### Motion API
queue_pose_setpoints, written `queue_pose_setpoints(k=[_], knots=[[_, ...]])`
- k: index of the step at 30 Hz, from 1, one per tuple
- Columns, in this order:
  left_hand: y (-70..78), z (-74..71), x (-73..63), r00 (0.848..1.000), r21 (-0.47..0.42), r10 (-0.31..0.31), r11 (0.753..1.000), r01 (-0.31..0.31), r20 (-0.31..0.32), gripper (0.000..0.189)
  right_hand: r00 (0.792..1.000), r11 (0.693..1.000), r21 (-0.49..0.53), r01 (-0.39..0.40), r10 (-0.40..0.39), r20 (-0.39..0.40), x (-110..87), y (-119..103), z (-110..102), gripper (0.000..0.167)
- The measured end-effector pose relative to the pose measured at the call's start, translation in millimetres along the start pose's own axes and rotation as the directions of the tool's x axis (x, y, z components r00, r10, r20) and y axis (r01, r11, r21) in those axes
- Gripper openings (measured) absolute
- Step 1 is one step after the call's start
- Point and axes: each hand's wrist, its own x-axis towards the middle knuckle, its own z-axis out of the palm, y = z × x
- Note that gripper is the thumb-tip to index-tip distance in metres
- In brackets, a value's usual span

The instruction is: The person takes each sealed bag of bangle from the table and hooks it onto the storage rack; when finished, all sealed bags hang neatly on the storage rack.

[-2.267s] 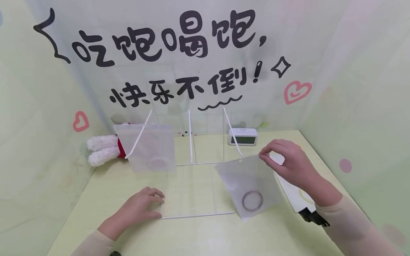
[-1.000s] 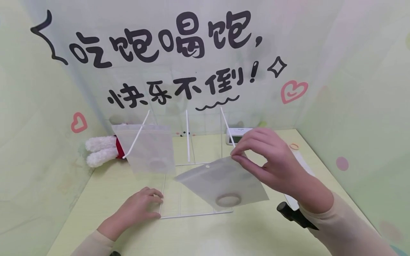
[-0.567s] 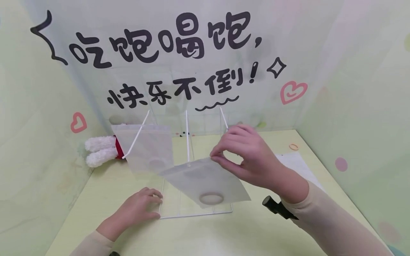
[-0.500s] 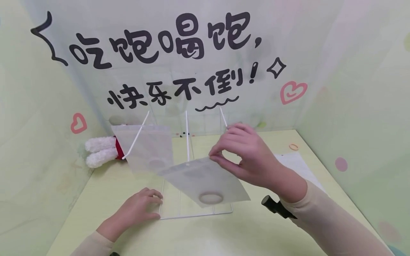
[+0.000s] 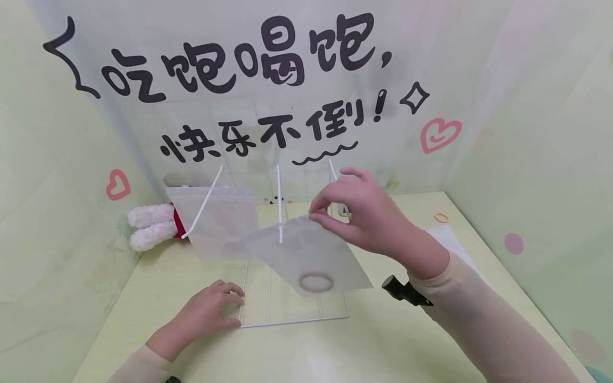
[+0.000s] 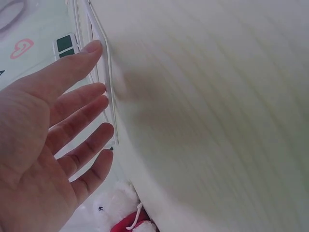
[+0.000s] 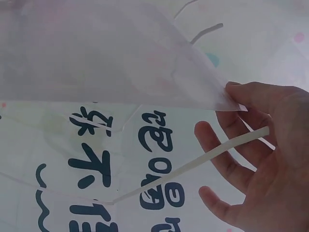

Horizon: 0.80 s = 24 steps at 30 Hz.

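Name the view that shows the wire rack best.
Head: the rack shows three prongs and much of its base. The left wrist view catches only wires by the left fingers; the right wrist view, only prongs and thin wires.

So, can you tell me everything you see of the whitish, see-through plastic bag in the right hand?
The whitish, see-through plastic bag looks thin, soft and four-sided. A thin pinkish-brown ring shows through near its lower edge. It is held tilted above the white wire base, its upper right corner pinched in the grip of the right hand. The white middle prong ends in front of its upper part; whether through a hole is unclear.
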Motion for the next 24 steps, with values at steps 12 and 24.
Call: queue_pose_setpoints(k=[12, 24], knots=[[1.9, 1.5, 1.3, 1.000, -0.015, 0.002, 1.000, -0.002, 0.001, 0.038, 0.982, 0.969, 0.179, -0.169, 0.149, 0.120, 14.0, 29, 5, 0.005], [4.2, -2.2, -1.0, 1.000, -0.017, -0.014, 1.000, 0.014, -0.002, 0.037, 0.983, 0.971, 0.173, -0.167, 0.151, 0.105, 17.4, 52, 16, 0.005]])
